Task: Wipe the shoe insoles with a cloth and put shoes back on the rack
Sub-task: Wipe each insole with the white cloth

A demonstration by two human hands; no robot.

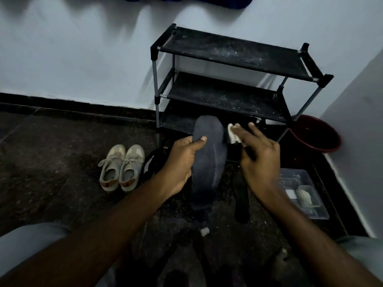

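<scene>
Dark grey insole (208, 158) sits in front of the rack (234, 56), held in the air with its long axis running from the person toward the rack. The rounded end points at the lowest shelf; the other end hangs down toward the floor. Its surface is matte and smooth, slightly bowed along its length. The left hand (180, 164) grips its left edge, thumb over the top face and fingers curled beneath, forearm reaching in from lower left. The right hand (259, 158) is just right of the insole, back up, fingers stretched toward the rack and motion-blurred. It holds a small white cloth (231, 134) under the fingertips; the thumb is hidden. The rack is black, with three dusty fabric shelves on grey metal tubes. A second dark insole (241, 195) lies on the speckled floor in front of the rack, below the right hand. Beige lace-up sneakers (122, 168) stand paired left of the rack, heels toward the person. A red basin (317, 133) sits at the rack's right.
</scene>
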